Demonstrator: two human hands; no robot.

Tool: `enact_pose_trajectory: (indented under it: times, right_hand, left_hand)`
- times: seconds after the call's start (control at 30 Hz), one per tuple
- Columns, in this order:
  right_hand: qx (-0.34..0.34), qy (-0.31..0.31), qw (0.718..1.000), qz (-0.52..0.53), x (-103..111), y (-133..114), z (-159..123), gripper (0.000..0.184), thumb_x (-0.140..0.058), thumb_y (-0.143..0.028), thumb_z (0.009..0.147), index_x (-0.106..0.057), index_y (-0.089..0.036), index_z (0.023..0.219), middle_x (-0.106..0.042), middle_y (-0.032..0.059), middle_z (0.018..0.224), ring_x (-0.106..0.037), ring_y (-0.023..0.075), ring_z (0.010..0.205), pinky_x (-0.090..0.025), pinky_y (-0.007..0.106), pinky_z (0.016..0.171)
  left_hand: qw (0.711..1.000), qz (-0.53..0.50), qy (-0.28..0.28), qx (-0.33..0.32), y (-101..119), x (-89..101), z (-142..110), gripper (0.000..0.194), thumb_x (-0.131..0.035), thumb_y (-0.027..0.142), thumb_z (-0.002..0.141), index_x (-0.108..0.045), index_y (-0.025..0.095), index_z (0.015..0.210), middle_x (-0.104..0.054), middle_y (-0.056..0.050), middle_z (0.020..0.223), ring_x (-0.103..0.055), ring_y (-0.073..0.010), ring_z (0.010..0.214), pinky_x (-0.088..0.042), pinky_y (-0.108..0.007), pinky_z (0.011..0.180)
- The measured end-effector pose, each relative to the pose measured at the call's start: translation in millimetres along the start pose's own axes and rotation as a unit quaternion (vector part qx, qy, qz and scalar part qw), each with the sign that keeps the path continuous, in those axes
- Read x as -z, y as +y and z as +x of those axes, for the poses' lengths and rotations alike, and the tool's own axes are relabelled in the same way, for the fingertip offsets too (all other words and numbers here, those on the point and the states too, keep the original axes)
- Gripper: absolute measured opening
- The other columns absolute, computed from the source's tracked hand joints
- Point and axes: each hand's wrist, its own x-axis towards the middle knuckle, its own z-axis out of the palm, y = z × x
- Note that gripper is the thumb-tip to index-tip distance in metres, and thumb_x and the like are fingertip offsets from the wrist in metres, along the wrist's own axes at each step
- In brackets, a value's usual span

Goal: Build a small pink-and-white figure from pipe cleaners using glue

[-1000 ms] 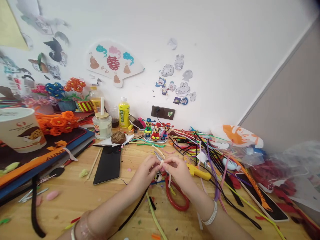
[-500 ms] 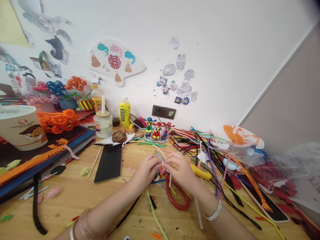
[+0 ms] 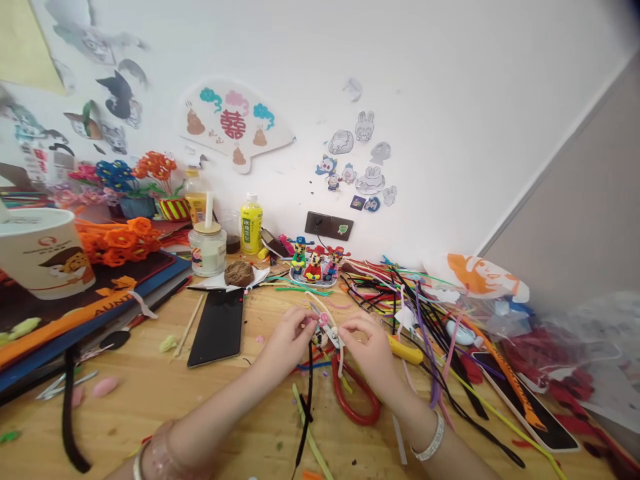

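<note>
My left hand [image 3: 289, 335] is closed in a pinch, with a small pink piece [image 3: 324, 319] at its fingertips. A thin black fuzzy strip [image 3: 305, 413] hangs down just below those fingers. To the right, the thumb and forefinger of my right hand [image 3: 369, 343] are pressed together; what sits between them is too small to name. Under and between both hands lie red-handled scissors [image 3: 356, 395], their blades pointing away from me. A cream fuzzy stem [image 3: 325, 301] curves behind the blades. A small black-and-white item [image 3: 320, 337] is partly hidden by the fingers.
Several small figures [image 3: 314, 264] stand on a tray behind my hands. A tangle of coloured stems [image 3: 400, 293] covers the back right. Left are a dark phone [image 3: 217, 327], a glass jar [image 3: 207, 250], a yellow bottle [image 3: 251, 223] and a paper cup [image 3: 43, 253]. A yellow-handled tool [image 3: 406, 349] lies right.
My hands, which were together over the scissor blades, have moved apart. The pink piece is now up by my left fingertips, and the black strip hangs nearer the middle.
</note>
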Motion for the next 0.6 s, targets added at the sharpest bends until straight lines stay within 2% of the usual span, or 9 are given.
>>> enact_pose_trajectory:
  times: [0.2, 0.33, 0.6]
  right_hand:
    - [-0.025, 0.005, 1.0, 0.003, -14, 8, -5, 0.01, -0.059, -0.018, 0.07, -0.061, -0.019, 0.06, -0.056, 0.0005, 0.065, -0.053, 0.0159, 0.068, -0.042, 0.028, 0.066]
    - [-0.041, 0.02, 0.999, 0.005, -16, 7, -5, 0.009, -0.061, -0.02, 0.07, -0.062, -0.019, 0.061, -0.056, 0.0005, 0.065, -0.054, 0.0164, 0.069, -0.042, 0.029, 0.067]
    - [-0.059, 0.01, 0.998, 0.014, -17, 3, -7, 0.011, -0.06, -0.02, 0.072, -0.061, -0.019, 0.061, -0.059, 0.0009, 0.067, -0.055, 0.0164, 0.071, -0.041, 0.029, 0.07]
  left_hand:
    - [1.0, -0.024, 0.015, 0.007, -1, -0.8, 0, 0.022, -0.043, 0.028, 0.079, -0.06, 0.016, 0.083, -0.06, -0.006, 0.084, -0.055, -0.0185, 0.083, -0.043, -0.032, 0.075]
    - [0.999, -0.033, 0.023, 0.004, -4, -2.1, 0, 0.021, -0.043, 0.029, 0.08, -0.059, 0.016, 0.082, -0.059, -0.006, 0.084, -0.055, -0.0187, 0.085, -0.044, -0.033, 0.077]
    - [0.998, -0.057, 0.029, 0.005, -7, -4.7, 0, 0.02, -0.046, 0.028, 0.079, -0.06, 0.015, 0.083, -0.06, -0.006, 0.085, -0.055, -0.0184, 0.085, -0.044, -0.032, 0.077]
